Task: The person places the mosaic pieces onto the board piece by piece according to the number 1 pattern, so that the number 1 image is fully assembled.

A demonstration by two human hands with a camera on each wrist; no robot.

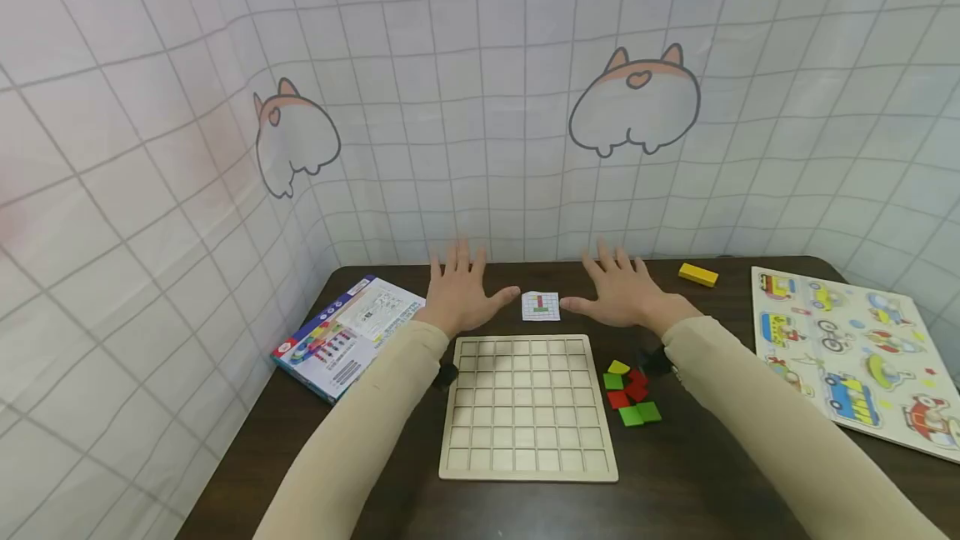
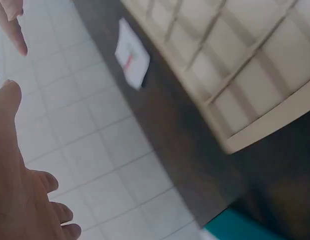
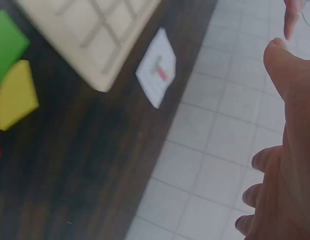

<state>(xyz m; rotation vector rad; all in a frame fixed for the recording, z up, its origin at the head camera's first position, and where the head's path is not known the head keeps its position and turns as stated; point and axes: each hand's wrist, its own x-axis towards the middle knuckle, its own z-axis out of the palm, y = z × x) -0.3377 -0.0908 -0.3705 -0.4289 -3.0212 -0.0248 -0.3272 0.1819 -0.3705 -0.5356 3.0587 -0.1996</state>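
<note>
Both hands are stretched forward with fingers spread, holding nothing. My left hand (image 1: 461, 290) hovers beyond the wooden grid board (image 1: 526, 407), near its far left corner. Over the far right side is my right hand (image 1: 624, 290). A small paper card (image 1: 541, 307) printed with a grid and a red and green figure lies between the two thumbs; the right wrist view shows this card (image 3: 157, 68) beside the board's corner. Right of the board lie several loose flat pieces: green squares (image 1: 649, 412), red pieces (image 1: 618, 399) and a yellow piece (image 1: 618, 367) with a curved edge.
A flat printed box (image 1: 348, 340) lies at the table's left edge. On the right is a picture puzzle board (image 1: 847, 348) with vehicle shapes. A yellow block (image 1: 698, 275) sits at the back right. Behind the dark table (image 1: 420, 507) hangs a white checked curtain (image 1: 517, 107).
</note>
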